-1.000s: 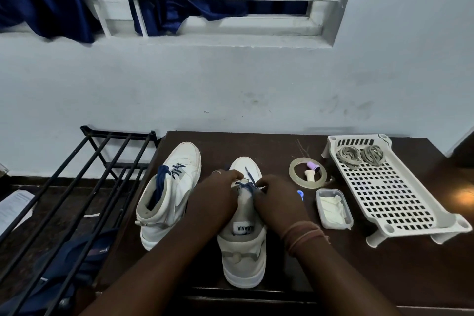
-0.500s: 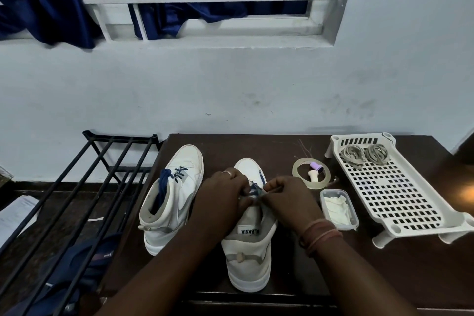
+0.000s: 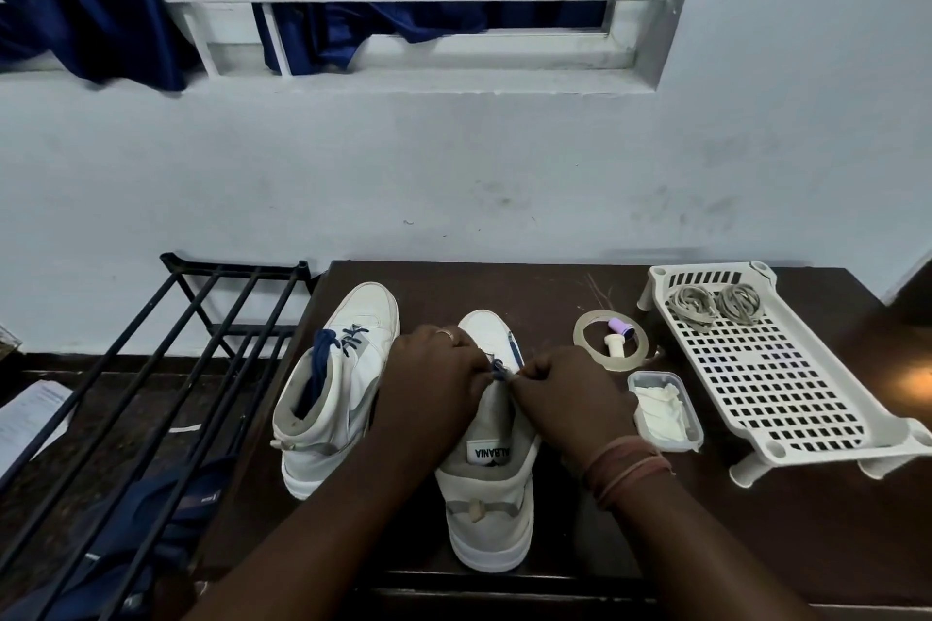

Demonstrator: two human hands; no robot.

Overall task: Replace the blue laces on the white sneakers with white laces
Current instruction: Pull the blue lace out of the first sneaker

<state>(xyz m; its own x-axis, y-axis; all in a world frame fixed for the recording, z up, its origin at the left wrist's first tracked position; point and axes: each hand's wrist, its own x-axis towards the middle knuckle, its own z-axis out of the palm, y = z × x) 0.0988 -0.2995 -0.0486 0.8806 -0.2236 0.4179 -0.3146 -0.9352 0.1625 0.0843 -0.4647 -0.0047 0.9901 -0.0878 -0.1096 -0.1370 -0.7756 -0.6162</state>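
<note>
On the dark table (image 3: 580, 535), the near white sneaker (image 3: 491, 484), its tongue label reading "ALBANIA" upside down, has both hands over its blue lace (image 3: 499, 370): left hand (image 3: 433, 386) and right hand (image 3: 567, 391) each pinch it. A second sneaker (image 3: 335, 383) stands left; white laces (image 3: 713, 302) lie coiled in the far-right tray (image 3: 776, 378).

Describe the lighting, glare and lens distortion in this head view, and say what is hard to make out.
Head view: dim, bluish light; a warm glare spot on the table at the right edge; wide-angle bending curves the window bars and the white rack; both hands and the blue lace between them are dark, so the finger detail is lost.
</note>
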